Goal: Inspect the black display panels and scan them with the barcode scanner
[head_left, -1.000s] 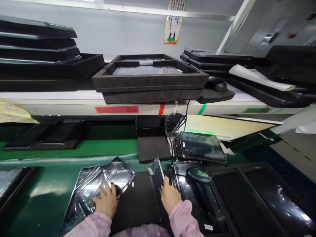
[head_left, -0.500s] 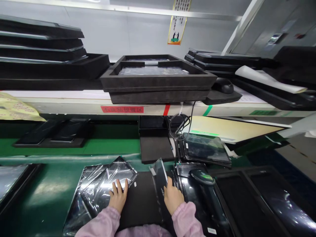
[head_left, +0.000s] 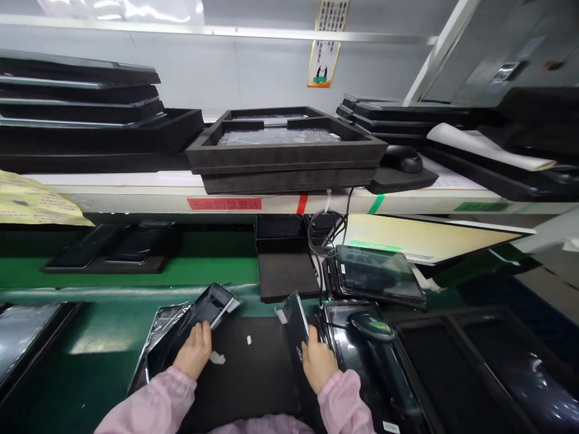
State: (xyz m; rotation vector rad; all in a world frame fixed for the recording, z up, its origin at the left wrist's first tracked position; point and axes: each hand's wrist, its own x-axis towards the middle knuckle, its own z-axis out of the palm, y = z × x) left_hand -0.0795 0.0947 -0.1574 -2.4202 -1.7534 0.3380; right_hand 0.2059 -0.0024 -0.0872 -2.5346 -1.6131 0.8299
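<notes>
My left hand (head_left: 194, 351) is closed on the right edge of a dark flat screen panel (head_left: 183, 328) in clear film, which is tilted up. Beneath that one lies another film-wrapped panel (head_left: 164, 316). My right hand (head_left: 319, 364) grips a second dark screen panel (head_left: 296, 322) by its right edge; it stands steeply tilted, with loose film at its top corner. Between the hands lies a black mat (head_left: 253, 380) with a small white label (head_left: 249, 340) on it. A scrap of film (head_left: 218, 358) shows beside my left fingers.
A barcode scanner (head_left: 373, 328) rests on wrapped panels (head_left: 341, 346) right of my right hand. Black foam trays (head_left: 456, 367) lie farther right. Panels (head_left: 380, 274) are stacked behind, under a looped cable (head_left: 328, 232). A shelf (head_left: 136, 202) with foam trays (head_left: 289, 158) crosses above the bench.
My left hand has gone from lying spread on the wrapped panel to gripping its edge, and that panel now tilts up leftward. My right hand still holds its panel in nearly the same place.
</notes>
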